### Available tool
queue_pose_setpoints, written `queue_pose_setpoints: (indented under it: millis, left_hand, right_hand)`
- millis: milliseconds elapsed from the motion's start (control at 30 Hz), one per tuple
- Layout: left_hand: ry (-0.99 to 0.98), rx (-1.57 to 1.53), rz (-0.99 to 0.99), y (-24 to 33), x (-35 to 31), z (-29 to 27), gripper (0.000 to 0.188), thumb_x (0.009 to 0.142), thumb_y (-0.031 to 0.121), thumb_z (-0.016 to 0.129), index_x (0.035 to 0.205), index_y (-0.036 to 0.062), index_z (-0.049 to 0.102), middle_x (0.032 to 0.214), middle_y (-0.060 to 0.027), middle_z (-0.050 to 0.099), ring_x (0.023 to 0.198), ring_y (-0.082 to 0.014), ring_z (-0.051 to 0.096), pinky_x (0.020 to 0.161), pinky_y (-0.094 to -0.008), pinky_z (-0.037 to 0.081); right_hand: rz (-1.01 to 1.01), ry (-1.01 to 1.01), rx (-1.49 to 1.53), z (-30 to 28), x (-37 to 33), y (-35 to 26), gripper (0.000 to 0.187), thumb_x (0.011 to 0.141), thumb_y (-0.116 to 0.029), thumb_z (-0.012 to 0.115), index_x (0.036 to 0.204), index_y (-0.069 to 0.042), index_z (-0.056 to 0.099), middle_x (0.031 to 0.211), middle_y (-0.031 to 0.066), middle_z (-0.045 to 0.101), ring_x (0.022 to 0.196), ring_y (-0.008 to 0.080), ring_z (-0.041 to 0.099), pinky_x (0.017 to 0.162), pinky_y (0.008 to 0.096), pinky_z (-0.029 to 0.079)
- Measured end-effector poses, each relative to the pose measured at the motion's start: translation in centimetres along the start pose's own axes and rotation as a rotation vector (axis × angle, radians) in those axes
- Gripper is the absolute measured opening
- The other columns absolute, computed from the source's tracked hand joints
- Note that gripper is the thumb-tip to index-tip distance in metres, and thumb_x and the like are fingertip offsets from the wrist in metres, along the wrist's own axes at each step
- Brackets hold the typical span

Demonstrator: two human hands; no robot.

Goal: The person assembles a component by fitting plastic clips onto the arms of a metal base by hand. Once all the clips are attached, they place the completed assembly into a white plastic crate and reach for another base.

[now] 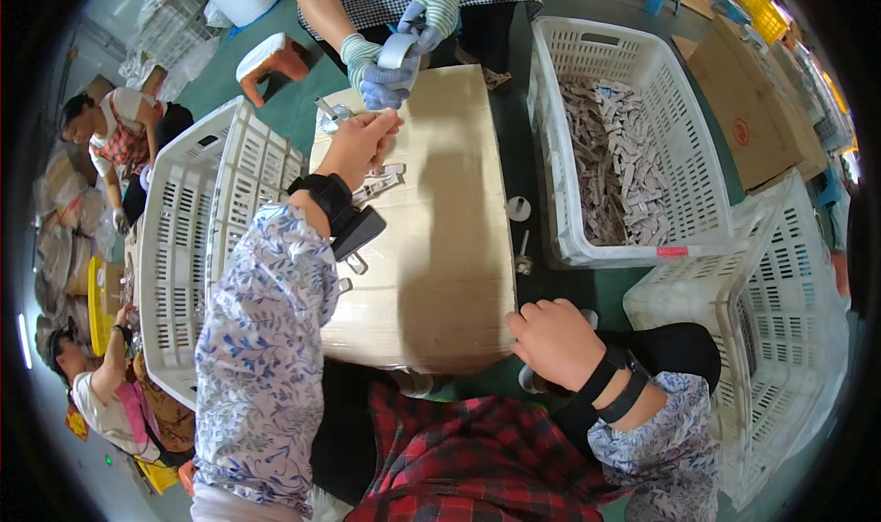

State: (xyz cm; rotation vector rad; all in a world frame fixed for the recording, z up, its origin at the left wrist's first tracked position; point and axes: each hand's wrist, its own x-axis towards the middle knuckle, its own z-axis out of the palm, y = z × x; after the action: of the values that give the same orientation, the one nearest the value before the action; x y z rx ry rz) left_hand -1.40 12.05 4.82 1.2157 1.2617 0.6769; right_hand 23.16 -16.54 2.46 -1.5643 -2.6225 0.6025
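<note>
My left hand (pixel 356 145) reaches over the far part of the cardboard surface (pixel 450 246), its thumb and fingers pinched together. What the pinch holds, if anything, I cannot make out. Just beyond it, a co-worker's hands in striped knit gloves (pixel 390 74) hold a pale grey roll of tape (pixel 397 52). Small pale plastic parts (pixel 378 187) lie beside my left wrist, partly hidden by the arm. At the cardboard's near right corner my right hand (pixel 558 346) is curled closed, with nothing showing in it.
A white crate (pixel 574 246) of small light strips stands right of the cardboard. Another white crate (pixel 174 246) is at left, and stacked crates (pixel 780 311) stand at the near right. Beyond are a cardboard box (pixel 743 109) and a stool (pixel 275 58). Two people work at left.
</note>
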Motion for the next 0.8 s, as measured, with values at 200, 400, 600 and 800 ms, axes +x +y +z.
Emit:
queue_pose_setpoints:
  millis: [200,400,600,800]
  left_hand:
    - [0.087,-0.384,0.081,-2.3,-2.6,2.3,0.017,0.096,0.021,0.066,0.090,0.0051,0.063,0.073,0.0043,0.052,0.056,-0.0030,0.041,0.047,-0.0201,0.030]
    - [-0.074,-0.298,-0.067,-10.4,-17.1,11.3,0.017,0.098,0.025,0.065,0.091,0.0102,0.068,0.071,0.0077,0.052,0.060,-0.0036,0.041,0.057,-0.0210,0.035]
    - [-0.073,-0.474,-0.202,-14.7,-26.3,16.1,0.018,0.099,0.025,0.065,0.092,0.0084,0.068,0.075,0.0080,0.056,0.062,-0.0024,0.041,0.057,-0.0202,0.033]
    - [-0.042,-0.335,-0.060,-15.2,-26.1,16.3,0.018,0.100,0.020,0.064,0.095,0.0028,0.068,0.080,0.0069,0.060,0.068,-0.0015,0.046,0.060,-0.0198,0.038]
  right_hand:
    - [-0.018,0.179,-0.039,0.5,0.1,1.1,0.016,0.081,-0.023,0.069,0.087,-0.009,0.064,0.078,0.0074,0.063,0.080,0.0270,0.064,0.070,0.0412,0.047]
    - [0.181,0.414,0.086,-2.0,0.1,1.9,0.027,0.083,-0.020,0.072,0.103,-0.005,0.063,0.089,0.0139,0.065,0.084,0.0364,0.063,0.072,0.0465,0.050]
    - [0.364,0.584,0.776,0.5,0.9,2.6,0.036,0.089,-0.024,0.073,0.112,0.000,0.060,0.093,0.0115,0.070,0.079,0.0227,0.067,0.072,0.0338,0.053]
    - [0.477,0.459,1.386,4.9,2.5,-0.6,0.055,0.088,-0.016,0.075,0.129,0.005,0.046,0.090,0.0067,0.067,0.082,0.0123,0.061,0.077,0.0261,0.049]
